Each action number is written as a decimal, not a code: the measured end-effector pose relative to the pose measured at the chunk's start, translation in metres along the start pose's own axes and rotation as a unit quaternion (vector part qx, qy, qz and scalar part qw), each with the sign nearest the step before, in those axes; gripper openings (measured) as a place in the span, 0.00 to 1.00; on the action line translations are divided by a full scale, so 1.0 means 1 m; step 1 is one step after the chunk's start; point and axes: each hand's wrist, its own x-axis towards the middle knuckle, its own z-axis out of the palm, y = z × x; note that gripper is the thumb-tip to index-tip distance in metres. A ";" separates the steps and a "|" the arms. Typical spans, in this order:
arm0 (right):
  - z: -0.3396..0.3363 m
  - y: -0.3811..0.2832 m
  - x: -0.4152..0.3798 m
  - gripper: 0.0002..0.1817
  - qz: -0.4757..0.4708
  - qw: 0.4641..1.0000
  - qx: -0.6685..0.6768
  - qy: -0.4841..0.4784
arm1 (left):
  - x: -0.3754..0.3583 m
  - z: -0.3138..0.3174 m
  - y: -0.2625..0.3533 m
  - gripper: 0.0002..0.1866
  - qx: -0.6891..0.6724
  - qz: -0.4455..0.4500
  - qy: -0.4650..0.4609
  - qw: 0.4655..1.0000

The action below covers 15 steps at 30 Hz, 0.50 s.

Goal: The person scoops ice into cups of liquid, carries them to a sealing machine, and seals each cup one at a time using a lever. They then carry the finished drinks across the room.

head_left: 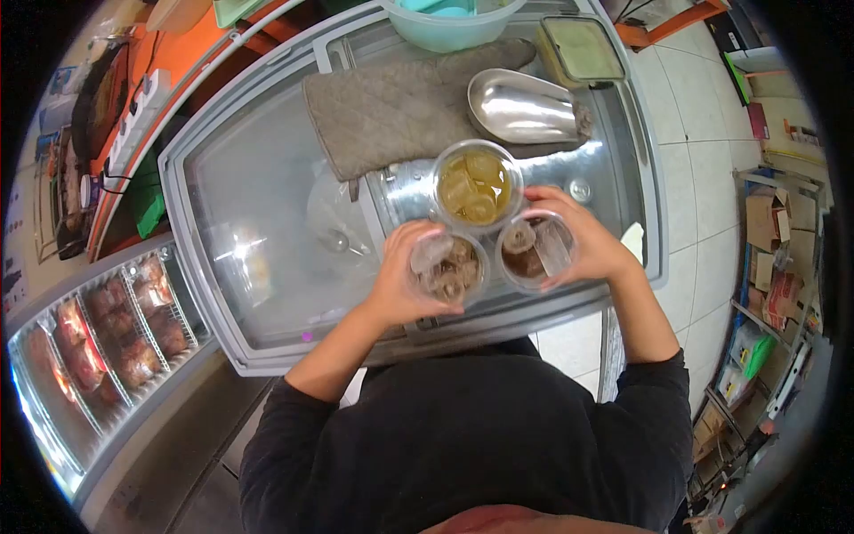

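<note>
Three clear cups with ice stand close together over the glass-topped freezer. My left hand [394, 280] is wrapped round the left cup [450, 269], which holds ice in a brownish drink. Around the right cup [537, 252], with ice in a darker brown drink, my right hand [591, 238] is closed. Just beyond them, between the two, is a cup of yellow-green drink with ice [479, 185]; the fingertips of my right hand are close to its rim. Behind it a metal scoop [525, 107] lies on a grey quilted oven mitt [382, 116].
The freezer top [267, 222] has a raised grey rim. At its far edge are a pale blue tub [454, 31] and a lidded square container [583, 51]. A display case of packed food [116, 329] stands at the left, shelving with boxes [769, 267] at the right.
</note>
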 end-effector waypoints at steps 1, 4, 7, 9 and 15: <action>-0.006 0.000 0.006 0.49 -0.022 1.000 -0.011 -0.013 | 0.004 -0.004 -0.004 0.52 0.001 0.035 -0.012 0.999; -0.025 0.000 0.025 0.45 -0.053 0.995 -0.036 -0.081 | 0.022 -0.027 -0.004 0.47 -0.025 0.104 -0.078 0.991; -0.037 0.005 0.044 0.45 -0.098 0.984 -0.031 -0.146 | 0.053 -0.040 -0.009 0.45 -0.057 0.162 -0.169 0.971; -0.036 0.010 0.057 0.44 -0.119 0.978 0.010 -0.173 | 0.069 -0.040 -0.008 0.45 -0.097 0.154 -0.215 0.960; -0.038 0.008 0.041 0.42 -0.157 0.975 0.097 -0.125 | 0.089 -0.034 0.017 0.46 -0.145 0.165 -0.245 0.944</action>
